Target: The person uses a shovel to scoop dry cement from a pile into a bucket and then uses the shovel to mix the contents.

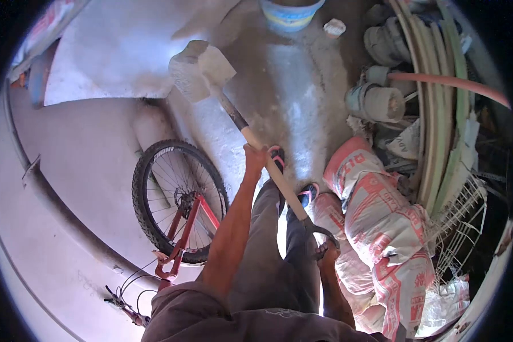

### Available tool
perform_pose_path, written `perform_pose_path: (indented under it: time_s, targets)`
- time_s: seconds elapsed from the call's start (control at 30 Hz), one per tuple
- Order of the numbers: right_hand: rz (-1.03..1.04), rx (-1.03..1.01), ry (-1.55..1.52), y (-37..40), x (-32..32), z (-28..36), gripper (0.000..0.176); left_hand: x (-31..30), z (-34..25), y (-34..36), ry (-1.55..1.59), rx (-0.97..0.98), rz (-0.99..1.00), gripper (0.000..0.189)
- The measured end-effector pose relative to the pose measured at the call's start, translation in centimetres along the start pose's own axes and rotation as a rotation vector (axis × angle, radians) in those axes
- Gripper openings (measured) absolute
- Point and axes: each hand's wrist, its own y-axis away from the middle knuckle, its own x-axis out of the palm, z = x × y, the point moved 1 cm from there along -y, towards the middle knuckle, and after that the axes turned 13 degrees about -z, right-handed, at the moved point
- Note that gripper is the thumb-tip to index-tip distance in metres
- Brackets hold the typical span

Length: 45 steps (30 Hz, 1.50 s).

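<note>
While a bicycle [197,208] is standing at left, a shovel [288,195] is slanting mid-view, the left hand [256,158] gripping its wooden shaft [251,135], the right hand [327,254] clasping its end handle [323,229], printed sacks [375,214] lying beside that hand.

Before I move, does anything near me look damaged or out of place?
Beside the yellow-banded blue tub, a small whitish lump lies alone on bare grey floor, which looks odd; I cannot tell what it is. The wooden-shafted shovel shows no obvious damage.
</note>
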Motion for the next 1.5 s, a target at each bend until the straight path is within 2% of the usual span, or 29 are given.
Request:
perform_pose_path:
  time_s: [0.03, 0.13, 0.17, 0.2, 0.23, 0.27, 0.33, 0.37, 0.4, 0.47, 0.53, 0.57, 0.63, 0.67, 0.73, 0.77, 0.83, 0.87, 0.9, 0.97, 1.0, 1.1, 1.17, 1.2, 1.3, 1.37, 1.47, 1.5]
  targets:
    - [0.001, -0.003, 0.049, 1.1, -0.6, 1.0, 0.015, 0.4, -3.1, 2.3, 0.056, 0.015, 0.03, 0.038]
    - [0.051, 0.004, 0.1, 5.4, -0.4, 5.1, 0.013, 3.0, -3.1, 2.8, 0.024, 0.149, 0.02, 0.042]
    - [0.067, 0.057, 0.064, 6.2, -0.1, 6.1, 0.013, 3.3, -7.4, 5.3, -0.076, 0.228, 0.006, 0.046]
    - [0.078, 0.114, 0.032, 7.0, -0.4, 7.1, 0.012, 4.0, -8.8, 6.2, -0.086, 0.295, 0.013, 0.048]
    - [0.185, 0.231, -0.041, 6.6, -1.0, 7.6, 0.009, 4.9, -10.1, 6.5, -0.097, 0.36, 0.022, 0.049]
    - [0.188, 0.234, 0.003, 5.9, -1.1, 8.3, 0.008, 6.1, -11.7, 6.6, -0.104, 0.433, 0.03, 0.05]
    - [0.183, 0.243, 0.102, 5.7, -0.4, 9.9, 0.005, 7.6, -16.8, 9.1, -0.047, 0.337, 0.157, 0.052]
    - [0.311, 0.228, 0.09, 5.4, 0.1, 10.2, 0.002, 8.5, -18.7, 10.0, -0.022, 0.285, 0.22, 0.053]
    - [0.337, 0.228, 0.119, 5.3, -0.2, 11.0, 0.002, 10.1, -18.6, 9.3, -0.049, 0.394, 0.166, 0.053]
    - [0.384, 0.229, 0.184, 11.3, 3.1, 14.3, 0.005, 13.8, -17.4, 6.9, -0.102, 0.605, 0.047, 0.053]
    - [0.526, -0.001, 0.309, 11.8, 3.4, 15.4, 0.008, 15.9, -18.7, 6.7, -0.27, 0.759, -0.002, 0.055]
    - [0.512, 0.03, 0.238, 14.7, 5.0, 16.5, 0.01, 16.7, -19.9, 6.5, -0.353, 0.833, -0.029, 0.056]
    - [0.418, 0.474, -0.136, 15.5, 5.8, 18.1, 0.025, 19.0, -20.0, 5.1, -0.255, 0.741, -0.039, 0.059]
    - [0.421, 0.011, 0.245, 18.3, 6.5, 19.9, 0.026, 20.4, -20.3, 4.6, -0.205, 0.693, -0.038, 0.061]
    - [0.355, -0.923, 0.988, 26.5, 9.3, 23.2, 0.028, 18.9, -25.9, 8.2, -0.195, 0.567, 0.032, 0.063]
    - [0.345, -0.897, 0.839, 26.9, 9.9, 24.1, 0.024, 17.8, -28.3, 9.0, -0.192, 0.505, 0.056, 0.064]
    - [0.318, -0.409, 0.252, 28.7, 11.4, 27.3, 0.024, 18.3, -28.4, 8.5, -0.213, 0.472, -0.027, 0.064]
    - [0.3, -0.303, 0.101, 30.2, 12.9, 29.1, 0.025, 19.1, -28.5, 7.8, -0.221, 0.469, -0.063, 0.065]
    - [0.274, -0.202, -0.054, 31.7, 14.4, 30.8, 0.025, 19.8, -28.4, 6.7, -0.129, 0.369, -0.004, 0.063]
    - [0.229, -0.264, -0.062, 35.8, 17.1, 34.2, 0.026, 20.1, -29.1, 5.7, 0.048, 0.17, 0.121, 0.058]
    - [0.276, -0.335, -0.055, 37.8, 18.4, 35.4, 0.025, 19.9, -30.2, 5.8, 0.093, 0.149, 0.186, 0.054]
    - [0.372, -0.585, -0.02, 43.7, 23.0, 39.4, 0.029, 17.9, -37.8, 8.8, 0.245, 0.025, 0.386, 0.043]
    - [0.513, -0.633, -0.075, 47.3, 25.4, 42.0, 0.033, 17.1, -41.3, 9.8, 0.357, -0.122, 0.529, 0.036]
    - [0.591, -0.655, -0.106, 48.8, 26.7, 43.3, 0.035, 16.9, -43.0, 10.0, 0.354, -0.169, 0.529, 0.033]
    - [0.825, -0.752, 0.083, 52.5, 30.4, 46.7, 0.047, 17.0, -45.3, 10.7, 0.416, -0.337, 0.547, 0.028]
    - [0.922, -0.74, 0.19, 54.8, 33.9, 48.5, 0.044, 17.3, -46.4, 9.7, 0.562, -0.447, 0.579, 0.025]
    - [1.052, -0.737, 0.455, 56.0, 38.8, 51.5, 0.044, 16.0, -50.3, 9.9, 0.68, -0.57, 0.502, 0.023]
    - [1.098, -0.732, 0.573, 56.3, 40.6, 52.9, 0.044, 16.0, -49.8, 9.5, 0.75, -0.608, 0.457, 0.022]
